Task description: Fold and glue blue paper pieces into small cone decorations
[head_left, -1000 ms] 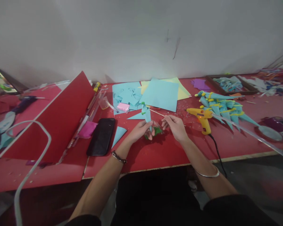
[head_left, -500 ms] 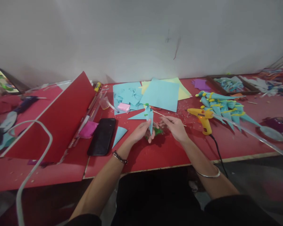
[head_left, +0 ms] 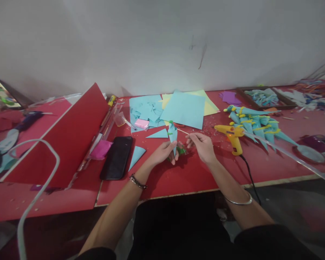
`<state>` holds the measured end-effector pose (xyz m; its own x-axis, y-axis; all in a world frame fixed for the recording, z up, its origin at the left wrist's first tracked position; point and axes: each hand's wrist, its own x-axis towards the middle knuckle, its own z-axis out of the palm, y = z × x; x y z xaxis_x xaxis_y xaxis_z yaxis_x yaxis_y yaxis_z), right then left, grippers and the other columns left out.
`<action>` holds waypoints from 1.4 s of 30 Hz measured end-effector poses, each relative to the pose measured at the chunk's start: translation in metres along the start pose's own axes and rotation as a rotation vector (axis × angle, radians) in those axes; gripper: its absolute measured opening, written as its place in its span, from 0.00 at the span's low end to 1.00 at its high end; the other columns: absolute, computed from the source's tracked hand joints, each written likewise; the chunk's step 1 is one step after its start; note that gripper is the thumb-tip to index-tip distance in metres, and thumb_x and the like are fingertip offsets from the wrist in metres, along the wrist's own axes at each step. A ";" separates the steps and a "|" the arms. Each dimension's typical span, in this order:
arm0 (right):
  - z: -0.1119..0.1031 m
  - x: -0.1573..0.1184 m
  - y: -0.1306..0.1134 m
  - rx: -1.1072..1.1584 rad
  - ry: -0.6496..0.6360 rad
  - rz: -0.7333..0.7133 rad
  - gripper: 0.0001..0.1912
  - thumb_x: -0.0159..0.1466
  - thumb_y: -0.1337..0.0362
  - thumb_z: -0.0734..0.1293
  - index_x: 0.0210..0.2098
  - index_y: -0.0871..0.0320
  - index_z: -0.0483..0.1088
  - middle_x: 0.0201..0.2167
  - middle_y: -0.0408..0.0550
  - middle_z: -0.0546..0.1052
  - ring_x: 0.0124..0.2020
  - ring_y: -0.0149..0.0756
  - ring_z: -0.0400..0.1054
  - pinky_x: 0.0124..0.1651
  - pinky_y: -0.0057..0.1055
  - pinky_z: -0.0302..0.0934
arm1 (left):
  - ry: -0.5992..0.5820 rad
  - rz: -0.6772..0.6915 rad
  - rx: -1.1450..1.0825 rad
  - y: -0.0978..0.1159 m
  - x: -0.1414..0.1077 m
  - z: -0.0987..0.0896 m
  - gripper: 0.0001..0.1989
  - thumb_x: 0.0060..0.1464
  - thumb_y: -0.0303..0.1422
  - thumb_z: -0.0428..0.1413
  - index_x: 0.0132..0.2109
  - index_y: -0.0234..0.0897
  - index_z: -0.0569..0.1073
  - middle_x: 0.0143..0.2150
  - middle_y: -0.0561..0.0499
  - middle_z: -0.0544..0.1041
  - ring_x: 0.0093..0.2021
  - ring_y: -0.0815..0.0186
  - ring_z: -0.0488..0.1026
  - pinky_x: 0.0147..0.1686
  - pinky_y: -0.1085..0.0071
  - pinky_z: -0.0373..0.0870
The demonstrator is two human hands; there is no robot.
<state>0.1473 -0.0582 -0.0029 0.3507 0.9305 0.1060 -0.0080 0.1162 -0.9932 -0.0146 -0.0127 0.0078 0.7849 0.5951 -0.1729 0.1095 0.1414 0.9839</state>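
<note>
From here I see the blue paper cone (head_left: 173, 135) pinched near its narrow end in the left hand (head_left: 165, 152), long axis running away from the person, point towards them. The right hand (head_left: 202, 144) grips a thin stick (head_left: 183, 131) between thumb and fingers; the cone lies left of it, the stick's tip beside the rim (touching or not, I can't tell). Green bits (head_left: 170, 122) dot the cone's wide, ruffled top.

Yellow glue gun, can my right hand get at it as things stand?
Probably yes: the glue gun lies close by the right hand, with nothing tall between them on the red table. That hand holds a thin stick, though, which may need setting down first.
</note>
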 end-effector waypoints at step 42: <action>0.027 0.010 -0.021 -0.214 -0.086 -0.475 0.04 0.55 0.66 0.65 0.29 0.55 0.72 0.33 0.46 0.71 0.37 0.33 0.67 0.39 0.30 0.63 | 0.040 0.019 0.011 -0.003 0.001 0.006 0.19 0.51 0.49 0.45 0.36 0.36 0.57 0.18 0.57 0.70 0.13 0.72 0.68 0.13 0.80 0.60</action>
<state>0.1257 -0.0424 0.0204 0.1906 0.8187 0.5417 0.3277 0.4671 -0.8212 -0.0102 -0.0173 0.0045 0.7620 0.6286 -0.1556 0.1020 0.1209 0.9874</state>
